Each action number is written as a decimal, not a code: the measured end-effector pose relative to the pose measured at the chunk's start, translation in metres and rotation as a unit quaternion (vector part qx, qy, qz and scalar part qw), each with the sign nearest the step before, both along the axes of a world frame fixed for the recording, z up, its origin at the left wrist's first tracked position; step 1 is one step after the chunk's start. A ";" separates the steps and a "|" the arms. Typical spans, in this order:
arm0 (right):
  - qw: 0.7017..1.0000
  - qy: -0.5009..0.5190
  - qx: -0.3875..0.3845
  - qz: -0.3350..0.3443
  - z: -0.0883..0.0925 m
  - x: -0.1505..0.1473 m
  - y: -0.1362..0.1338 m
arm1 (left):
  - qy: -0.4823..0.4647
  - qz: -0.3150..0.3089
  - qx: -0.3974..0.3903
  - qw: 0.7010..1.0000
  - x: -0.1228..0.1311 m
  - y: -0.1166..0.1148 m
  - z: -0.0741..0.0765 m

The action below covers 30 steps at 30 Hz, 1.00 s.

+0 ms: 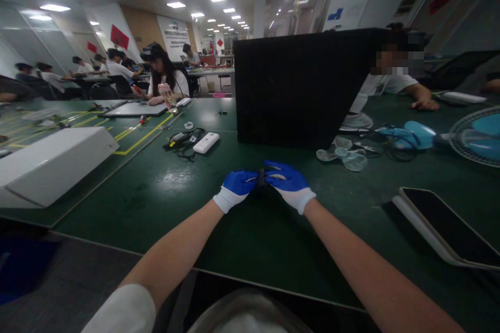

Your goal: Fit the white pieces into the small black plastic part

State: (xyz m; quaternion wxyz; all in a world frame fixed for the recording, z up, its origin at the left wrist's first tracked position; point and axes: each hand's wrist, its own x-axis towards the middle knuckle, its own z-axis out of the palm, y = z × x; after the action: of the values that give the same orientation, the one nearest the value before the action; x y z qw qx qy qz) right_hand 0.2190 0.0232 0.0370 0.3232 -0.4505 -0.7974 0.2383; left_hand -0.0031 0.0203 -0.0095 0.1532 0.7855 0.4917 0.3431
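Observation:
Both my hands wear blue-and-white work gloves and meet low over the green table (164, 218). Between them is a small black object (261, 179), mostly covered by the gloves, so its kind does not show. My left hand (239, 185) is closed, its fingertips pinching the object's left side. From the right, my right hand (287, 182) grips the same object with thumb and fingers, the index finger lying along its top. Just beyond my hands stands a large black box-like panel (297, 93).
Left of the panel lie a white power bank (206, 142) and tangled black cables (183, 143). A long white box (58, 164) sits at far left. Clear fan blades (347, 156), a blue fan (478, 132) and a phone (449, 226) are to the right. People sit across the table.

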 end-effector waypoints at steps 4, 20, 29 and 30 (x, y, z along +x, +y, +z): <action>0.996 -0.026 0.033 -0.074 0.000 -0.008 -0.007 | -0.025 0.006 -0.006 1.000 -0.001 0.001 -0.002; 0.979 -0.171 0.064 -0.088 0.017 -0.005 -0.012 | -0.050 -0.016 -0.047 0.998 0.000 0.000 -0.006; 0.957 -0.195 0.093 -0.195 0.021 0.000 -0.009 | -0.064 -0.038 -0.046 0.996 0.002 -0.003 -0.005; 0.957 -0.196 0.086 -0.197 0.020 0.001 -0.008 | -0.066 -0.040 -0.043 0.996 0.002 -0.003 -0.005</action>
State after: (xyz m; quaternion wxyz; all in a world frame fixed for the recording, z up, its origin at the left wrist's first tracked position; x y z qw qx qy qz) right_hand 0.2203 0.0154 0.0575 0.2388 -0.6072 -0.7578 0.0071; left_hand -0.0011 0.0170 -0.0144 0.2331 0.7729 0.4629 0.3661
